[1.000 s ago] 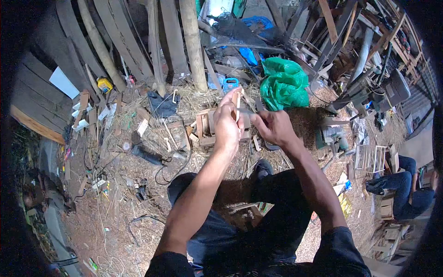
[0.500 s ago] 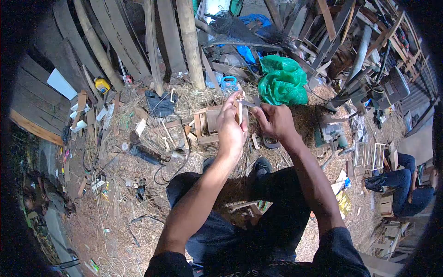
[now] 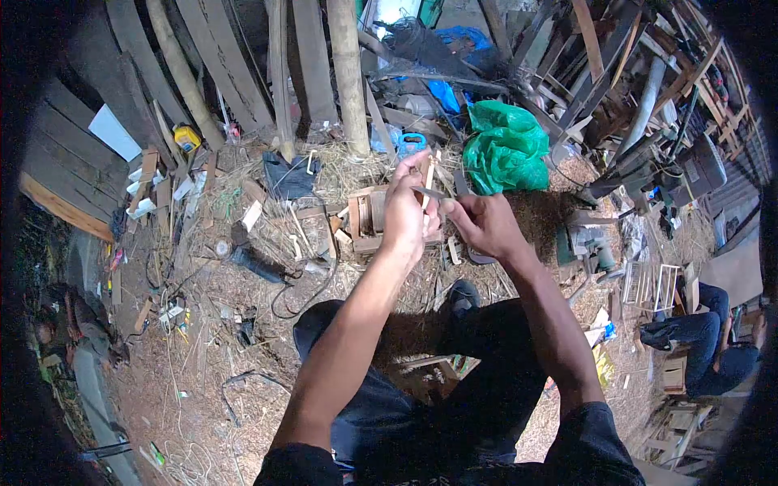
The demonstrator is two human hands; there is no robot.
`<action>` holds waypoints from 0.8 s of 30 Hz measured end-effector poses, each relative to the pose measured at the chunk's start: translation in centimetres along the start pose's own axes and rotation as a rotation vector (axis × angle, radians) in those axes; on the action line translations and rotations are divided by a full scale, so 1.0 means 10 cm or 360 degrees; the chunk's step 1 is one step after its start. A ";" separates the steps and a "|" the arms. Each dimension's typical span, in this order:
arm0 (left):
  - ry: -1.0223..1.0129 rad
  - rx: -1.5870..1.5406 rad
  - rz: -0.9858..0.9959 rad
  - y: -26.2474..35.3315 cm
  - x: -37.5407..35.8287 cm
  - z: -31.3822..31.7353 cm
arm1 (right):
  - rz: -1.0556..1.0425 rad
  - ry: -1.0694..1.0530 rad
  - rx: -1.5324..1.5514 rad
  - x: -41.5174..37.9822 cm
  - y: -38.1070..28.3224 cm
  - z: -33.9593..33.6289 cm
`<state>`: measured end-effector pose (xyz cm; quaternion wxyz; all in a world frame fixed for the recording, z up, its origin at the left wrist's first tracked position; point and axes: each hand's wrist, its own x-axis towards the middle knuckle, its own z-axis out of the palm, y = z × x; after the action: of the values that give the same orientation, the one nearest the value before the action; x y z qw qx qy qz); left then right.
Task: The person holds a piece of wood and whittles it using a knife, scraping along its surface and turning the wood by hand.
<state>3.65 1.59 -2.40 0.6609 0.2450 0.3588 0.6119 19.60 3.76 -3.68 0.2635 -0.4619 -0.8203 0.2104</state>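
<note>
Closest to the camera, dark trousers (image 3: 454,389) and two bare arms were seen, with the person sitting low over a floor of straw and wood chips (image 3: 243,340). A bit further out, the left hand (image 3: 408,212) was closed around a thin pale wood stick (image 3: 427,180), which was held upright between thumb and fingers. The right hand (image 3: 484,223) was curled tight on a small knife (image 3: 431,193), and its thin blade was laid across the stick, touching it. Half a second earlier the blade had been set higher, near the top of the stick; now it was lower and nearer the left thumb, so it looked as if a little wood had been shaved off and the stick was being made thinner, bit by bit. The hands were also moved a little to the right in the view. Just behind the hands, a small wooden box frame (image 3: 369,219) was left on the straw, not touched. Further off, a green plastic bag (image 3: 506,147) and a blue tool (image 3: 409,144) were lying near leaning planks (image 3: 308,65). Far to the right, another person's legs in blue jeans (image 3: 689,328) were seen, well apart from the work.
</note>
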 end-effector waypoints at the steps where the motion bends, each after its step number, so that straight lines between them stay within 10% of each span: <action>1: -0.0067 -0.0051 0.0018 -0.01 0.01 -0.03 | 0.0033 -0.0005 -0.0064 0.00 -0.03 -0.02; 19: 0.0032 0.0196 0.0170 -0.16 -0.21 0.19 | -0.0030 0.0335 -0.0286 -0.01 0.13 -0.04; 24: 0.0070 0.0662 0.0334 -0.13 -0.20 0.18 | 0.0516 -0.0348 0.1034 -0.06 0.29 0.02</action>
<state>5.87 -0.31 -1.87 0.5211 0.3985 0.4639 0.5953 21.62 4.65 -5.68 0.2704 -0.4528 -0.6504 0.5466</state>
